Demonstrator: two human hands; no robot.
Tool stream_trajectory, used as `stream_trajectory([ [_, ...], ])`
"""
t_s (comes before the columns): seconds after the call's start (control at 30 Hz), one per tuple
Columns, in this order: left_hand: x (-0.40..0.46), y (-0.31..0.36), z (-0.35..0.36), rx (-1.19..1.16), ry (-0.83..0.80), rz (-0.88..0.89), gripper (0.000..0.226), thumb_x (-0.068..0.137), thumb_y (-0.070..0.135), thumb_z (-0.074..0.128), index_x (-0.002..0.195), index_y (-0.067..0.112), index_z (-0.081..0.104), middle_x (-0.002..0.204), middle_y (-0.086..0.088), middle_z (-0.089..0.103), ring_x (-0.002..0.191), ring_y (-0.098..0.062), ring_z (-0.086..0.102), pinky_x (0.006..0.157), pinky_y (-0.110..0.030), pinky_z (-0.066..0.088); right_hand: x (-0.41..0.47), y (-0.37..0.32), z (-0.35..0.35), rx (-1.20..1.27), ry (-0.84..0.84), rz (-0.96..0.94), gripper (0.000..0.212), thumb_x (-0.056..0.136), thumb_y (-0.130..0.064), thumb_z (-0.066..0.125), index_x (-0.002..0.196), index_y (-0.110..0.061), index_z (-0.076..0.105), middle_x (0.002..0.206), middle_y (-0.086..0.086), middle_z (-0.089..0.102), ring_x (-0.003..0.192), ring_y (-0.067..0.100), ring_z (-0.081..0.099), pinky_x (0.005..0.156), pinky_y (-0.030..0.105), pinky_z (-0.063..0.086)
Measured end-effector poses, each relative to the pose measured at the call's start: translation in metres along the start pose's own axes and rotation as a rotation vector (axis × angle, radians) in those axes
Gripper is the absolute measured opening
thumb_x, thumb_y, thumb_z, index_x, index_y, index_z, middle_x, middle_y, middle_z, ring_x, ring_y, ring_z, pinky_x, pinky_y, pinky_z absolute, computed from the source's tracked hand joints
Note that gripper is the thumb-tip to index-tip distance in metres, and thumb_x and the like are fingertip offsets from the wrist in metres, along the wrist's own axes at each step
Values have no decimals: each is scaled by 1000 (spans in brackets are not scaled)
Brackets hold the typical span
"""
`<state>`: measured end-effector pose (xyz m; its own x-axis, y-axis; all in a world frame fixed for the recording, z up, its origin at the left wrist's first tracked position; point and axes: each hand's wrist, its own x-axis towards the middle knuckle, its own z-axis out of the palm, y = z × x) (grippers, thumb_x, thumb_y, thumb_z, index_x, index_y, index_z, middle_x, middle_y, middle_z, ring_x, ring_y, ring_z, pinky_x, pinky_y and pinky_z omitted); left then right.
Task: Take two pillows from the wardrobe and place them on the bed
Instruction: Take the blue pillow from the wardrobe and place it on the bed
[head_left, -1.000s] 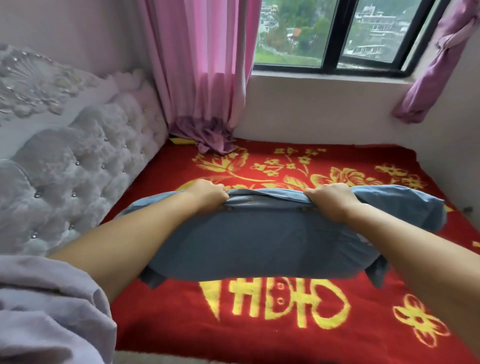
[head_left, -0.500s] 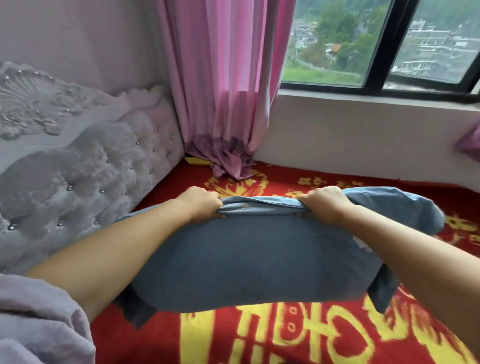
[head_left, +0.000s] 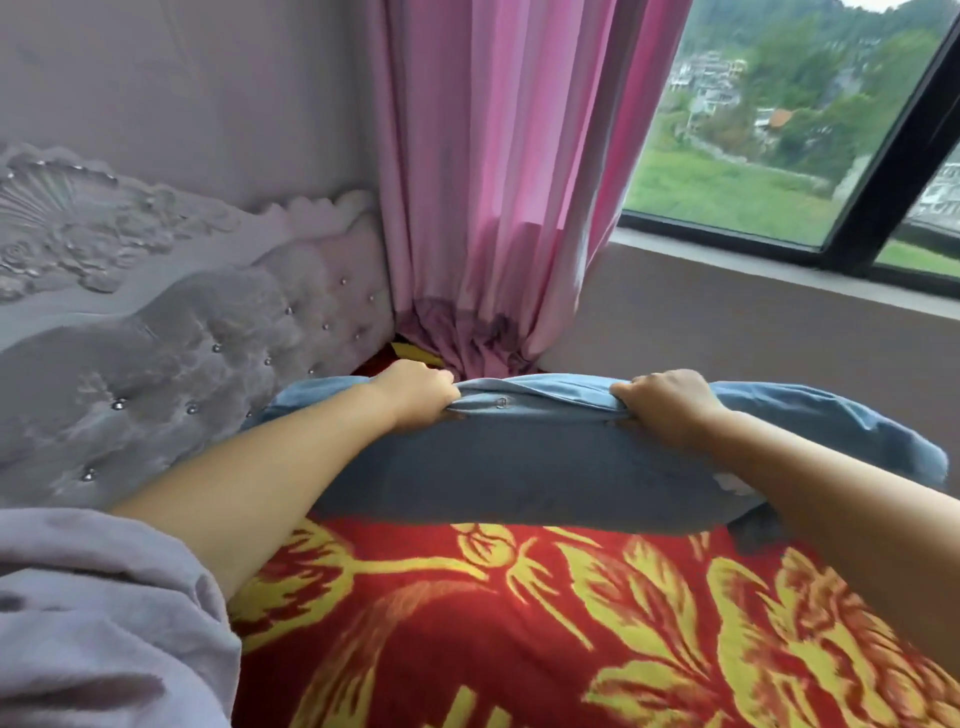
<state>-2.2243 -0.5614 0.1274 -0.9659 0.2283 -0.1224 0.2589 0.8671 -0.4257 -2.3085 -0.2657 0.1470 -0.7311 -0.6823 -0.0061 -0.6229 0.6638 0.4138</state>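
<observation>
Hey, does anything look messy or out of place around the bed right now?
Only the pink curtain: its hem lies bunched on the corner of the red-and-yellow floral blanket. The blue pillow looks intact.

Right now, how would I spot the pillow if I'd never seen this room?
Find the red bedspread with yellow flowers; at its far end a pink curtain hangs beside a tufted grey headboard. Just before the curtain, the left hand and right hand grip a soft blue-grey fabric pillow, the only blue thing.
</observation>
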Motion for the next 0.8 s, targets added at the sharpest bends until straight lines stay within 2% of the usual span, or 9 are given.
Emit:
stream_trajectory([
  [0.13, 8, -43, 17, -66, -3, -64, 41, 97, 43, 32, 102, 10, 58, 109, -10, 59, 94, -33, 62, 66, -35, 41, 53, -9, -21, -36, 35, -16, 19, 96, -18, 39, 106, -22, 55, 108, -1, 68, 101, 25, 66, 65, 31, 37],
  [0.23, 19, -80, 39, -102, -36, -83, 36, 96, 36, 35, 103, 11, 59, 111, -9, 61, 98, -31, 61, 75, -37, 47, 96, -28, -29, -33, 48, -2, 19, 96, -20, 41, 106, -24, 57, 111, -1, 68, 104, 24, 65, 69, 31, 37],
  [0.4, 74, -152, 101, -201, -84, -4, 41, 96, 46, 35, 110, 18, 60, 117, -5, 63, 106, -29, 61, 88, -40, 50, 195, -49, -1, -13, -10, 42, 21, 96, -39, 45, 106, -26, 58, 112, 0, 68, 105, 24, 65, 71, 31, 39],
  [0.53, 100, -202, 158, -314, -161, 5, 46, 95, 51, 36, 113, 15, 60, 118, -9, 63, 106, -34, 60, 84, -40, 49, 287, -70, 12, 67, -135, -17, 32, 92, -52, 45, 107, -26, 57, 113, 1, 68, 105, 25, 64, 72, 32, 40],
  [0.67, 94, -231, 198, -364, -229, -31, 45, 95, 50, 38, 109, 14, 61, 114, -12, 65, 101, -36, 62, 76, -36, 48, 341, -103, 17, 59, -171, -73, 26, 93, -41, 46, 109, -25, 58, 115, 2, 68, 107, 25, 64, 75, 32, 43],
  [0.8, 104, -256, 201, -409, -228, -72, 46, 95, 48, 38, 106, 11, 62, 112, -16, 65, 101, -37, 61, 86, -42, 51, 380, -102, 13, 86, -119, -86, 20, 91, -24, 43, 105, -24, 57, 111, 2, 69, 106, 26, 64, 81, 33, 46],
])
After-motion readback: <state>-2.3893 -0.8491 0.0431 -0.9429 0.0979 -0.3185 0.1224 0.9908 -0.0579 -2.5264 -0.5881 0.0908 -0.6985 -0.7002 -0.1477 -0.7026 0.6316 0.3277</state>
